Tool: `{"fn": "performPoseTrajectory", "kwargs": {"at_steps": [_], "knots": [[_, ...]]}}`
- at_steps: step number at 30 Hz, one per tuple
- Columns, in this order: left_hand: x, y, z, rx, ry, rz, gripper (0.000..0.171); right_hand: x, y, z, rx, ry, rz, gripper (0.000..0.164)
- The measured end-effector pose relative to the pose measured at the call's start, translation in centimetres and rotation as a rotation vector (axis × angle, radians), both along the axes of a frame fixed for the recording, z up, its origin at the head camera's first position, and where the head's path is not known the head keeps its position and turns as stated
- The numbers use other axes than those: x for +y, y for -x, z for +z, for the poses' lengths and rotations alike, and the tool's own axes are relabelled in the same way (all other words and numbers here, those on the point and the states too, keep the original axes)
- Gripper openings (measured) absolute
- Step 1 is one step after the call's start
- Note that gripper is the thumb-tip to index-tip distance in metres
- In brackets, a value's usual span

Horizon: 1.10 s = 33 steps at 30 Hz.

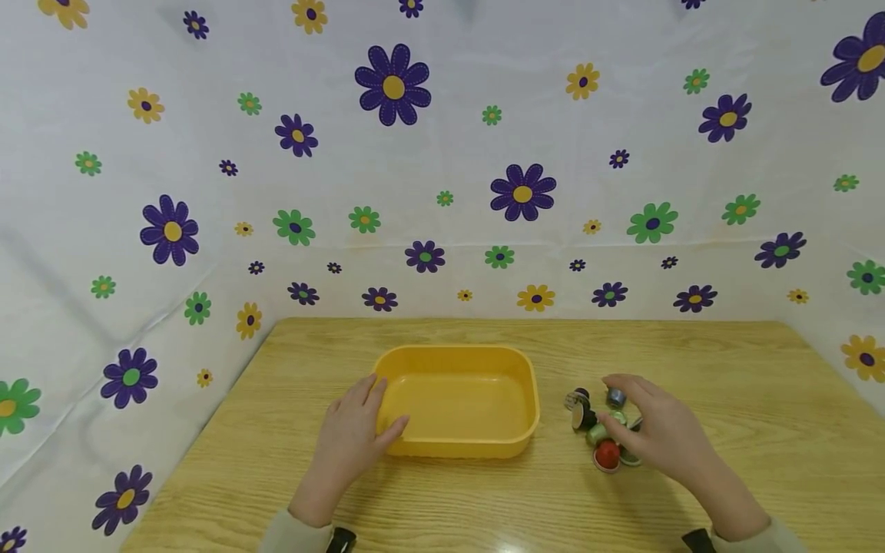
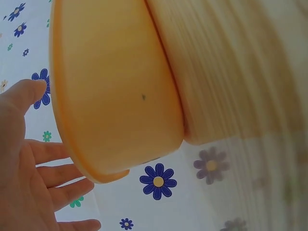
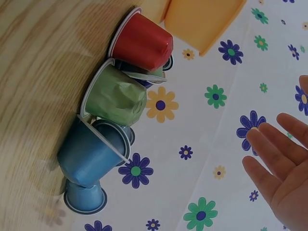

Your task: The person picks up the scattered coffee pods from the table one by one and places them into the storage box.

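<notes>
Bracing lightly would suit the left hand (image 1: 351, 434), its fingers spread at the left rim of the yellow tray (image 1: 459, 448). Among the capsules (image 1: 598, 435), heaped on the bench (image 1: 484, 503) right of the tray, single gentle pinches should disturb least: shiny red, creased green, blue and black, some tipped sideways. The right hand (image 1: 664, 432) has fingers parted wide, holding nothing.

I hold my left hand (image 1: 351, 432) angled forward and inward, fingers loosely extended, thumb spread away from them. My right hand (image 1: 657, 432) also slants inward, fingers stretched out, thumb held apart.
</notes>
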<state>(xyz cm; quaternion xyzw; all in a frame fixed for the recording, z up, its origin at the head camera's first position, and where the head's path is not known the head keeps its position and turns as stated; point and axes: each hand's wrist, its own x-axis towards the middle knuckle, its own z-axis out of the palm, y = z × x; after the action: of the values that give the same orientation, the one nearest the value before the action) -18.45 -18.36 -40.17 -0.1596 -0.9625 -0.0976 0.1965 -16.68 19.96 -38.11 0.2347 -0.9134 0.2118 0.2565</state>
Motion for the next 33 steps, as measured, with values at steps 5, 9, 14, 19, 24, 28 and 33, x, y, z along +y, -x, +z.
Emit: {"fn": "performPoseTrajectory", "kwargs": {"at_steps": [5,9,14,19,24,28,33], "knots": [[-0.1,0.0,-0.1,-0.044,0.03,0.01,0.069,0.4,0.3,0.1,0.042,0.027,0.045,0.043],[-0.1,0.0,-0.2,-0.124,0.017,0.018,0.072,0.7,0.3,0.2,0.042,0.051,0.065,0.043],[-0.2,0.0,-0.3,-0.223,-0.004,0.027,0.074,1.2,0.4,0.2,0.048,0.068,0.077,0.044],[-0.3,-0.1,-0.3,-0.287,-0.008,0.023,0.077,1.7,0.6,0.2,0.049,0.077,0.091,0.045],[-0.3,-0.1,-0.5,-0.312,-0.015,0.018,0.08,2.1,0.8,0.2,0.052,0.083,0.089,0.046],[-0.3,-0.1,-0.6,-0.345,-0.021,0.015,0.081,2.4,0.9,0.3,0.037,0.096,0.087,0.045],[-0.4,-0.1,-0.7,-0.402,-0.036,0.007,0.081,2.8,0.8,0.5,0.018,0.111,0.073,0.042]]}}
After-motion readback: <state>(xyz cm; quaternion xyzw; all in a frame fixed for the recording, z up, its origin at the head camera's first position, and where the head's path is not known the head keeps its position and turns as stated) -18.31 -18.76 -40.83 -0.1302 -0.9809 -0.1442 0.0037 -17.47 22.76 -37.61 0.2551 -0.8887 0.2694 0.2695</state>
